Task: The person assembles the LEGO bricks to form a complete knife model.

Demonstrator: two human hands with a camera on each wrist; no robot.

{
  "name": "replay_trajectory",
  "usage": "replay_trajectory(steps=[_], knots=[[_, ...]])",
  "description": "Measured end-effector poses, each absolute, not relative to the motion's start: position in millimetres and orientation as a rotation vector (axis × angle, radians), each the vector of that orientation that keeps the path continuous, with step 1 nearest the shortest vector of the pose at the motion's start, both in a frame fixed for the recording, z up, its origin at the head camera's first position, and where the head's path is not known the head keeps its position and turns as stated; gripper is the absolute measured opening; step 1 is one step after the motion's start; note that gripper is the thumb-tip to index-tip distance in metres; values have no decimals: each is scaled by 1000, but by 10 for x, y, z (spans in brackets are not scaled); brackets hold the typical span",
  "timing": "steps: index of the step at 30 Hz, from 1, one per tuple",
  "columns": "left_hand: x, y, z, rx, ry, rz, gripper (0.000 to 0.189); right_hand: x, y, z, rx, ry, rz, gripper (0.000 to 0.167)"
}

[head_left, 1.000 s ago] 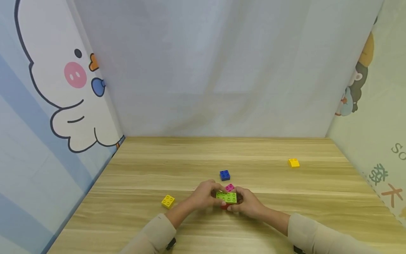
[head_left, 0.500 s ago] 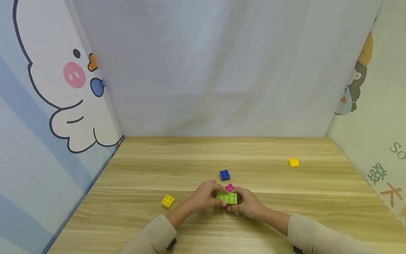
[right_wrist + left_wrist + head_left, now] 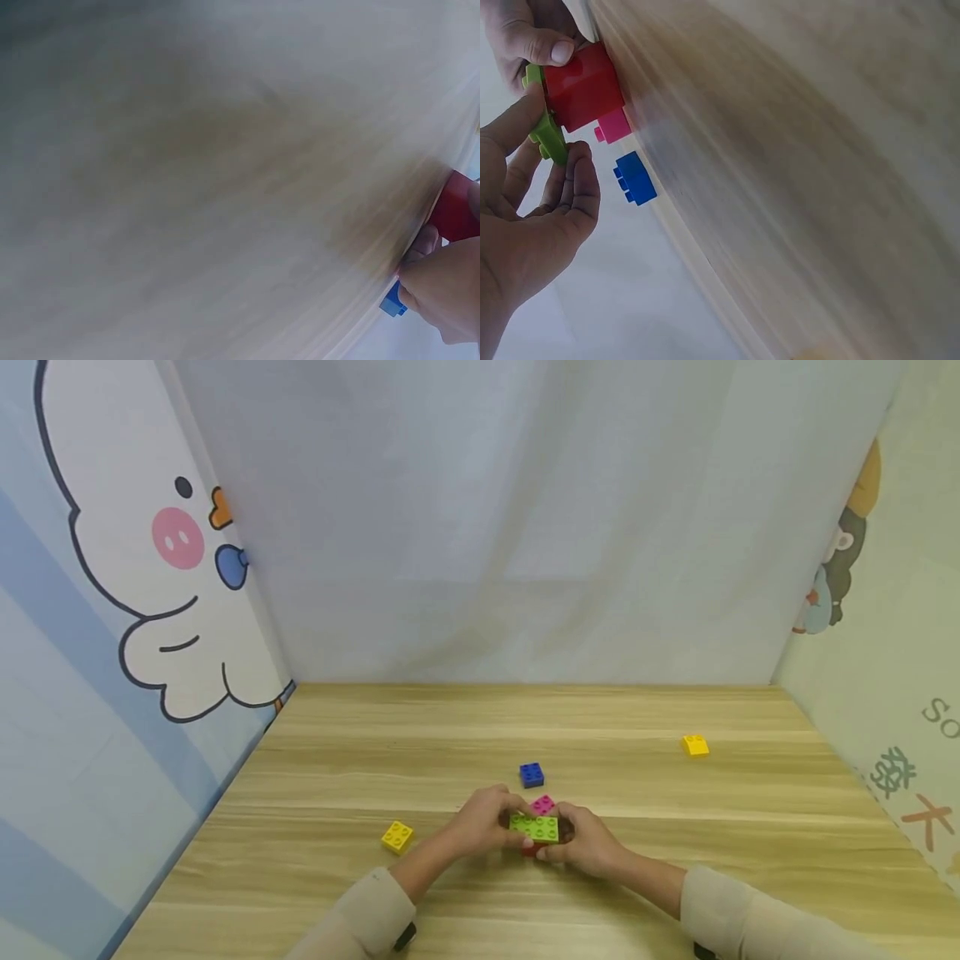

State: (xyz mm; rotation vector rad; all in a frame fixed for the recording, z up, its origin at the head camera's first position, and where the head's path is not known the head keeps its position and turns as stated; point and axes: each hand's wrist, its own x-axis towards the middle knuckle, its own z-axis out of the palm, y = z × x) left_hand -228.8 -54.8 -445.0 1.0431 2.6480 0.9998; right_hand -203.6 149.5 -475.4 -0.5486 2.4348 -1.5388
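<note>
At the front middle of the table, my left hand [image 3: 483,822] pinches a lime green toy building brick [image 3: 535,830] between thumb and fingers. Directly beneath lies a red brick [image 3: 583,86], its side facing the left wrist camera. The right hand [image 3: 592,843] grips the red brick from the right, its thumb against the near side. Whether the two bricks are fully pressed together cannot be told. Just behind them is a pink brick [image 3: 543,805], partly covered by the fingers. A blue brick [image 3: 532,775] sits farther back, apart from both hands.
Left of the left forearm lies a yellow brick [image 3: 397,837]. Another yellow brick, with a sloped front [image 3: 695,745], rests toward the back right. The wooden table [image 3: 337,735] ends at a pale curtain [image 3: 525,527], with printed panels on both sides.
Both hands stay in nearly the same place. The green brick has shifted very slightly, and more of the red brick shows below it than half a second ago.
</note>
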Motion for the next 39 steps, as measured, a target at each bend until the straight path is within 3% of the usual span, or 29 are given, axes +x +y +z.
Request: replay_trajectory(steps=[39], knots=[[-2291,-559,-4455,1039,2653,933,30,-2019,1448,-4724,-588,2561,-1420,38]])
